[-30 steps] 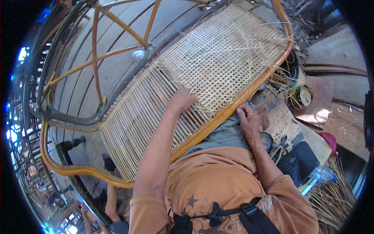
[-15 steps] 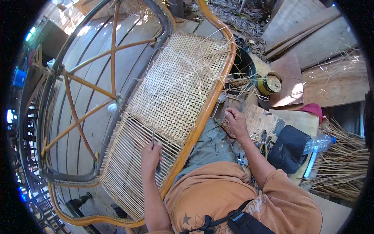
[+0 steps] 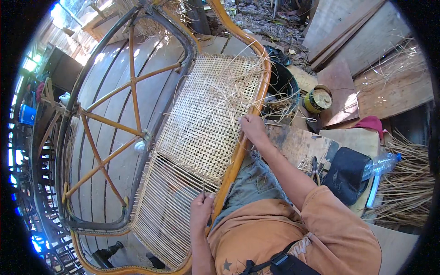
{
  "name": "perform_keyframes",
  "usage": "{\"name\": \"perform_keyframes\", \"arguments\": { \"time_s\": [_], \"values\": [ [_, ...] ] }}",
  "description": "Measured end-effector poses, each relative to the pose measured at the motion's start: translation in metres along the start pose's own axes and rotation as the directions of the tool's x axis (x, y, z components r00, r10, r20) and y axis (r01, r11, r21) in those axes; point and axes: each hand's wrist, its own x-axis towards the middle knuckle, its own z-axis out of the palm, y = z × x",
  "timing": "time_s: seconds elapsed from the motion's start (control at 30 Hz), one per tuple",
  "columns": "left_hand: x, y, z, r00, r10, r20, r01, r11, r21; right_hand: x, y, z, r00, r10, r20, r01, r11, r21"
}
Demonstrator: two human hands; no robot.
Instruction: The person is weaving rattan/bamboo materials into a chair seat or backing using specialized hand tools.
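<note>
A curved rattan frame [image 3: 238, 156] lies across my lap, with a cane panel [image 3: 201, 101] stretched inside it. The far part of the panel is woven in an open mesh; the near part has only parallel cane strands [image 3: 160, 215]. My left hand [image 3: 201, 211] is closed round a slim pointed tool [image 3: 204, 189], its tip by the edge of the weave and its dark handle partly hidden. At the frame's right rail, my right hand [image 3: 253, 129] has its fingers pinched together beside the mesh. What lies between them, if anything, is too small to make out.
Loose cane ends [image 3: 229, 87] straggle over the mesh. To the right are a dark bucket [image 3: 286, 80], a tin can [image 3: 317, 99], pliers [image 3: 315, 169], a black pouch [image 3: 343, 176], a plastic bottle [image 3: 382, 166] and a cane bundle [image 3: 403, 183]. A larger rattan frame [image 3: 134, 82] stands left.
My right hand has come in from beside the frame to its right rail. My left hand, still holding the tool, has shifted right and nearer along the weave's edge. The view has shifted slightly.
</note>
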Motion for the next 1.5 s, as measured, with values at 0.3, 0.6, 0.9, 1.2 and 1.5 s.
{"name": "perform_keyframes", "arguments": {
  "time_s": [0.3, 0.6, 0.9, 1.2, 1.5],
  "values": [
    [0.001, -0.002, 0.004, 0.999, 0.012, 0.037, -0.01, 0.999, -0.046, 0.026, 0.01, 0.002, 0.957, 0.096, 0.272, -0.104, 0.994, 0.015],
    [-0.001, -0.001, 0.004, 0.998, -0.025, 0.055, 0.02, 0.996, 0.089, 0.028, -0.065, -0.018, 0.926, -0.316, 0.205, 0.349, 0.925, -0.151],
    [-0.001, -0.007, 0.006, 0.996, -0.058, 0.073, 0.052, 0.995, 0.09, 0.14, -0.059, 0.059, 0.917, -0.261, 0.301, 0.395, 0.488, -0.778],
    [0.004, -0.009, -0.001, 0.989, -0.065, 0.13, 0.054, 0.995, 0.087, 0.188, -0.049, 0.013, 0.878, -0.025, 0.478, 0.135, 0.971, -0.198],
    [0.004, -0.004, 0.002, 0.989, -0.08, 0.126, 0.075, 0.996, 0.045, 0.178, -0.064, -0.019, 0.959, -0.154, 0.237, 0.128, 0.985, 0.119]
  ]
}}
